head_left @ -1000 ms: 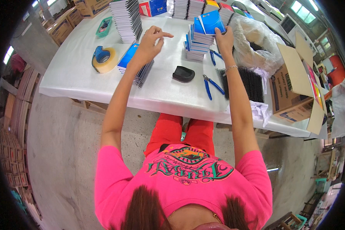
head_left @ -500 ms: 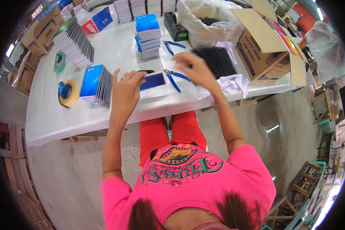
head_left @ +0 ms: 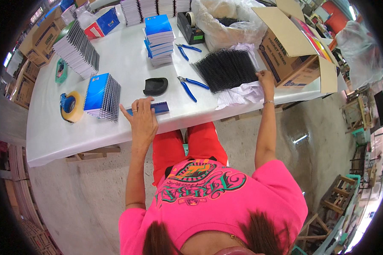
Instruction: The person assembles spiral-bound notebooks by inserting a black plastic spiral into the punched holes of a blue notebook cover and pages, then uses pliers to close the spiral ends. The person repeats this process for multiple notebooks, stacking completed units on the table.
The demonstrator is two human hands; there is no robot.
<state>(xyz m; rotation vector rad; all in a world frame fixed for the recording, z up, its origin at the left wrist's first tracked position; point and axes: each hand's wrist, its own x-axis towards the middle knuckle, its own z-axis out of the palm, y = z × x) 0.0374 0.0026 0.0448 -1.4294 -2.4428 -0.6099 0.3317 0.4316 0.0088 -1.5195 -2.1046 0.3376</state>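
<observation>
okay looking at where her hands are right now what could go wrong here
1. The left hand presses a blue notebook lying close to the table edge; a nudge might slide it off.
2. The right hand reaches the pile of black wire coils; their ends could prick or snag fingers, or several may come up tangled.
3. The white papers under the coils overhang the edge and may be dragged off.

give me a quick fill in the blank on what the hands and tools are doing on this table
1. The left hand rests on a small ____ notebook at the table edge.
2. The right hand reaches the pile of ____ binding coils.
3. The pliers have ____ handles.
4. The roll of packing tape lies to the person's ____.

Missing: blue; black; blue; left
</observation>
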